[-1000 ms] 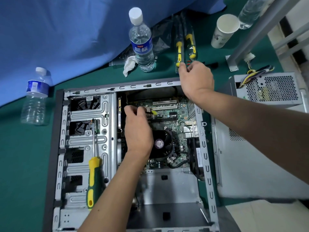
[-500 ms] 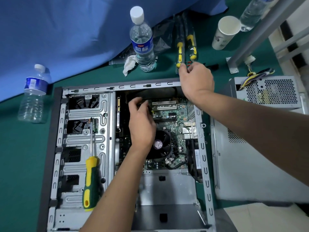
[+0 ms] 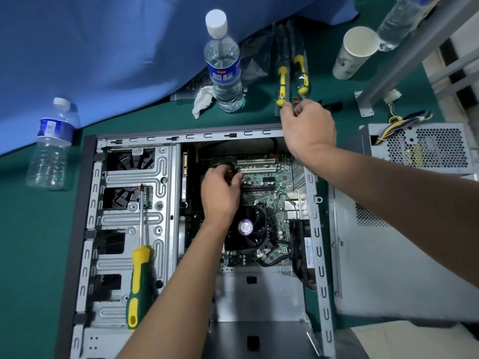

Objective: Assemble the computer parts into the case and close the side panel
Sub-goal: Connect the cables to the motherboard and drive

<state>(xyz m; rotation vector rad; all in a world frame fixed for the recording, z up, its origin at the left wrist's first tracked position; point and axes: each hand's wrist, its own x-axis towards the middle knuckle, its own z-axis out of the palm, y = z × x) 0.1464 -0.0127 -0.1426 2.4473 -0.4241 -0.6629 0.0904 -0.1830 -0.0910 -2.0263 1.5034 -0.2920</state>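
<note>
Your screwdriver (image 3: pixel 140 270) lies on the drive cage (image 3: pixel 129 229) in the case (image 3: pixel 320 255); the power supply (image 3: pixel 425 149) sits right; a bottle (image 3: pixel 225 66) stands behind.

Item under left hand (image 3: pixel 220 190) hidden.

case: the open computer case (image 3: pixel 134 177) lies flat on the green desk (image 3: pixel 31 242).
left hand: the left hand (image 3: pixel 220 193) reaches inside over the motherboard (image 3: pixel 269 182), fingers curled round a dark part beside the white slots, above the CPU fan (image 3: pixel 250 226).
right hand: the right hand (image 3: pixel 308 125) sits at the case's far edge, fingertips pinching something small near the packaged screwdrivers (image 3: pixel 291 71).
screwdriver: a yellow-green screwdriver (image 3: pixel 138 278) rests on the drive cage.
right edge: side panel (image 3: pixel 388 268) and power supply (image 3: pixel 425 149).
</note>
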